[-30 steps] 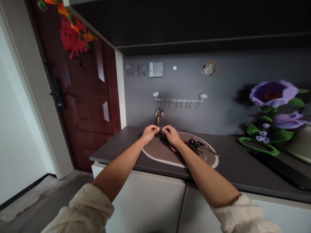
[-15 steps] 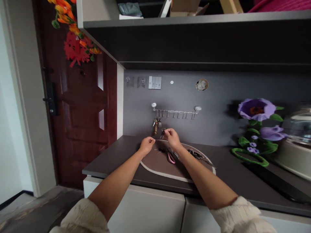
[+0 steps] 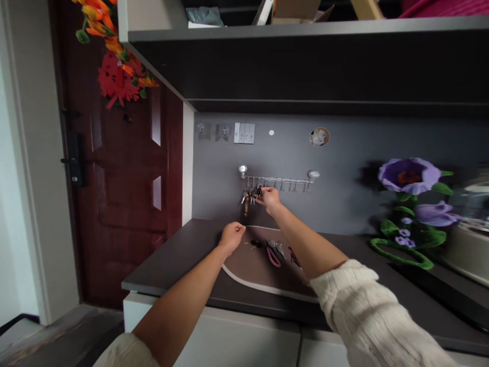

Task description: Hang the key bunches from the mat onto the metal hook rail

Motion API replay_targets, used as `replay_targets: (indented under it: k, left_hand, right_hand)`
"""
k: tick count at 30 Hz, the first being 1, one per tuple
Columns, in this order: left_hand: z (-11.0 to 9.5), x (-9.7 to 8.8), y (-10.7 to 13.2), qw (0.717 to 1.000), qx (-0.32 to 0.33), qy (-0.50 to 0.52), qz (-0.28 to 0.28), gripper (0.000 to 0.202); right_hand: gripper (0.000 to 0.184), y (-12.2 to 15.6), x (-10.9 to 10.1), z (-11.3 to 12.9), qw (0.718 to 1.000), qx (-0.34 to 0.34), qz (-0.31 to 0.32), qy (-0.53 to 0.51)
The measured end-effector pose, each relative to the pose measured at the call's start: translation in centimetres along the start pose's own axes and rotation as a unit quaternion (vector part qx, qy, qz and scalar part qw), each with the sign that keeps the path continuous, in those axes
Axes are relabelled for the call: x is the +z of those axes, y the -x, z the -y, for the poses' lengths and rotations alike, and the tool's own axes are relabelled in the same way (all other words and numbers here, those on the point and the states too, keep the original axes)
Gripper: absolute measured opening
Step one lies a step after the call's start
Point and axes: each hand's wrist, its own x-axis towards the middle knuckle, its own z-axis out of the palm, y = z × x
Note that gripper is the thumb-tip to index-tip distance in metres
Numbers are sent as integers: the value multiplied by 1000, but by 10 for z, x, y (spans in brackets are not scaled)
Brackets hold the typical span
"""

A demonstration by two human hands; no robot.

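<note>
My right hand (image 3: 270, 200) is raised to the metal hook rack (image 3: 277, 179) on the wall, pinching a small bunch of keys (image 3: 259, 191) by its left hooks. Whether their ring touches a hook, I cannot tell. Just left of them hang other keys (image 3: 252, 198) and a brown key fob with lettering (image 3: 246, 206). My left hand (image 3: 232, 238) hovers over the left edge of the brown mat (image 3: 252, 278), fingertips pressed together; anything in them is hidden. On the mat lie dark keys (image 3: 255, 244) and keys with a pink strap (image 3: 273, 258). My right forearm covers part of the mat.
A purple flower ornament (image 3: 410, 178) stands on the right of the counter (image 3: 168, 260), beside a pale appliance with a clear top (image 3: 469, 239). A deep shelf (image 3: 305, 66) overhangs the wall. At left is a dark red door (image 3: 130, 204).
My right hand has risen from above the mat to the hook rack, carrying the bunch of keys. My left hand stays pinched near the mat's edge. The view has shifted slightly.
</note>
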Motion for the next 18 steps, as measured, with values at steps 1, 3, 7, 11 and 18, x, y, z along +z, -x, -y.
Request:
replay_targets:
  k: [1,3,7,11,18]
  left_hand:
    - [1,0,0,1000,1,2,0,17]
    - [2,1,-1,1000,5,3,-1,18]
    - [3,1,-2,1000,3,7,-3,17]
    - [2,1,-2,1000,-6,16,1,18]
    - [4,1,-4,1000,-9,23,-4,17]
  right_hand:
    - [11,-3,2,0,1000,4,-8,0]
    - [12,-8,5,-1,1000,11,-21,1]
    - [12,-16,8,-5,998,24,-51,-3]
    - [12,-21,8,-9,997,33,-67,-5]
    - [11,-25,8,-15,996,27,-89,0]
